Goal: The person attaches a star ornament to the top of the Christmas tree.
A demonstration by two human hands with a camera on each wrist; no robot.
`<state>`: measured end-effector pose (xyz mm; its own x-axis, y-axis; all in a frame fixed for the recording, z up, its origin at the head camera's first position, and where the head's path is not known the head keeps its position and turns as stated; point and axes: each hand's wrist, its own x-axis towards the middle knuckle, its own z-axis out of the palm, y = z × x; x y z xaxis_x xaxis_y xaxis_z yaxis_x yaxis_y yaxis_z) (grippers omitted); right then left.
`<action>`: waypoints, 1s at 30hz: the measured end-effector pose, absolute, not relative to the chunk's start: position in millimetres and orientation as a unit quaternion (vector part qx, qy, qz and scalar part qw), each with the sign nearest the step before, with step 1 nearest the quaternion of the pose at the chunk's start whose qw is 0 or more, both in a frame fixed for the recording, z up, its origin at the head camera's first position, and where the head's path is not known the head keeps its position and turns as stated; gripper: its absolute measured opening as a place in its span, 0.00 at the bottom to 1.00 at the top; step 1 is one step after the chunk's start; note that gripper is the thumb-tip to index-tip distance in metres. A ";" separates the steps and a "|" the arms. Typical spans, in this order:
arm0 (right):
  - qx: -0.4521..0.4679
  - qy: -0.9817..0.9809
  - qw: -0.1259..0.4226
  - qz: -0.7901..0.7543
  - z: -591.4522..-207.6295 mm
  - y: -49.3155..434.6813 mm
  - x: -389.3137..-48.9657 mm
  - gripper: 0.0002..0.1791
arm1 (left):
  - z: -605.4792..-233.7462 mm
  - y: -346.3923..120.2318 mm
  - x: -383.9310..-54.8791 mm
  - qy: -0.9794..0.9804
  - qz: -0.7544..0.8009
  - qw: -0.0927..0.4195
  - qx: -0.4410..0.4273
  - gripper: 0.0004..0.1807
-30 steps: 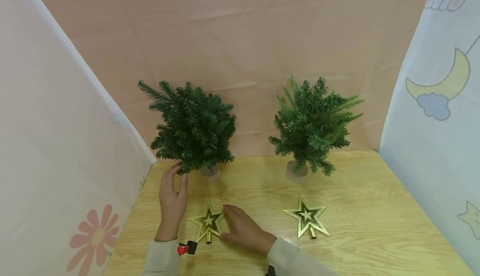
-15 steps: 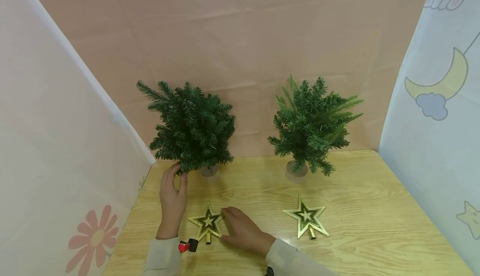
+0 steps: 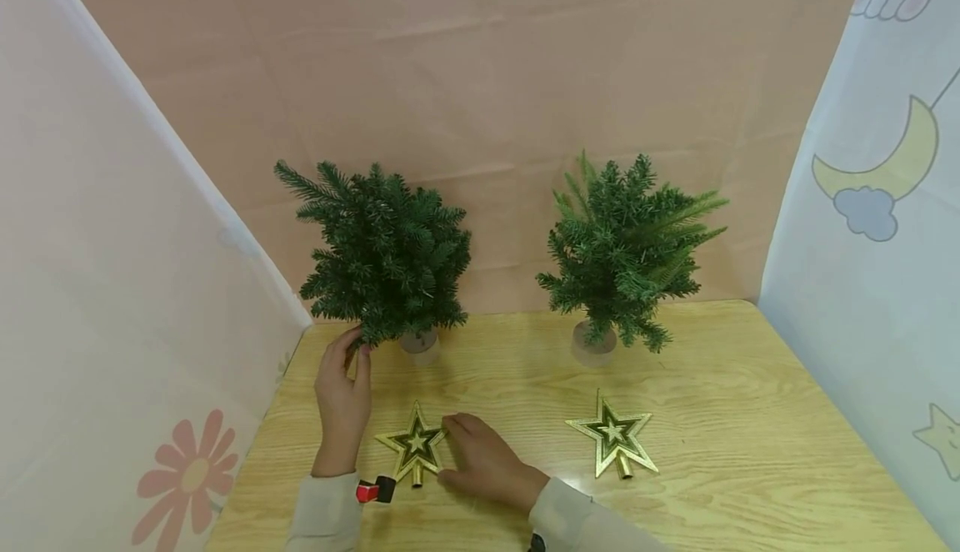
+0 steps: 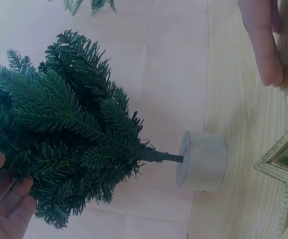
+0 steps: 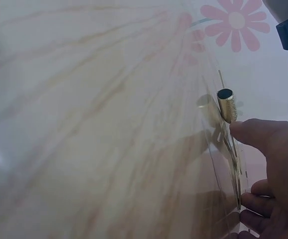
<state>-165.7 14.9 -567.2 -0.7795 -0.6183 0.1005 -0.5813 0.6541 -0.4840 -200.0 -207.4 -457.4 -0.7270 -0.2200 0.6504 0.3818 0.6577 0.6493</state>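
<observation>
Two small artificial Christmas trees stand at the back of the table: a left tree [image 3: 386, 252] and a right tree [image 3: 626, 248]. My left hand [image 3: 343, 398] is at the lower front branches of the left tree, touching the needles with thumb and bent fingers apart. In the left wrist view the round base [image 4: 203, 160] stands beyond that hand. A gold star tree topper [image 3: 416, 444] lies flat in front of the left tree. My right hand [image 3: 487, 462] rests at its right side, thumb and fingertips touching its edges. Another gold star [image 3: 611, 433] lies in front of the right tree.
The wood-grain table [image 3: 720, 385] is bounded by a tan cloth [image 3: 495, 77] behind, a white flower-printed cloth [image 3: 150, 285] on the left and a moon-printed cloth [image 3: 862, 302] on the right. A red-and-black device [image 3: 375, 491] sits at the left wrist.
The left hand shifts very slightly left at the branches, its fingers still by them. The right hand stays almost still at the star. Trees and stars keep their places.
</observation>
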 end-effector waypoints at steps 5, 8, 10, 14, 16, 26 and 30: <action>-0.330 0.910 0.032 -0.249 -566.3 15.5 -165.2 0.44 | -457.8 -208.4 -200.4 -0.827 -0.414 0.377 -0.051 0.15; -0.330 0.911 0.028 -0.245 -566.0 15.6 -165.0 0.45 | -458.4 -209.0 -200.3 -0.826 -0.416 0.377 -0.045 0.15; -0.331 0.911 0.025 -0.244 -565.6 15.5 -164.9 0.45 | -458.6 -209.3 -199.9 -0.826 -0.417 0.376 -0.041 0.15; -0.330 0.912 0.029 -0.242 -563.5 15.4 -165.0 0.45 | -459.0 -210.1 -199.5 -0.825 -0.420 0.376 -0.039 0.15; -0.330 0.913 0.032 -0.238 -562.1 15.3 -165.2 0.45 | -458.7 -210.3 -199.2 -0.824 -0.420 0.377 -0.039 0.15; -0.332 0.915 0.036 -0.225 -555.9 13.3 -165.8 0.44 | -458.0 -211.8 -197.9 -0.827 -0.410 0.383 -0.041 0.14; -0.326 0.918 0.033 -0.223 -555.8 12.9 -164.1 0.46 | -458.9 -212.0 -197.1 -0.829 -0.405 0.384 -0.042 0.14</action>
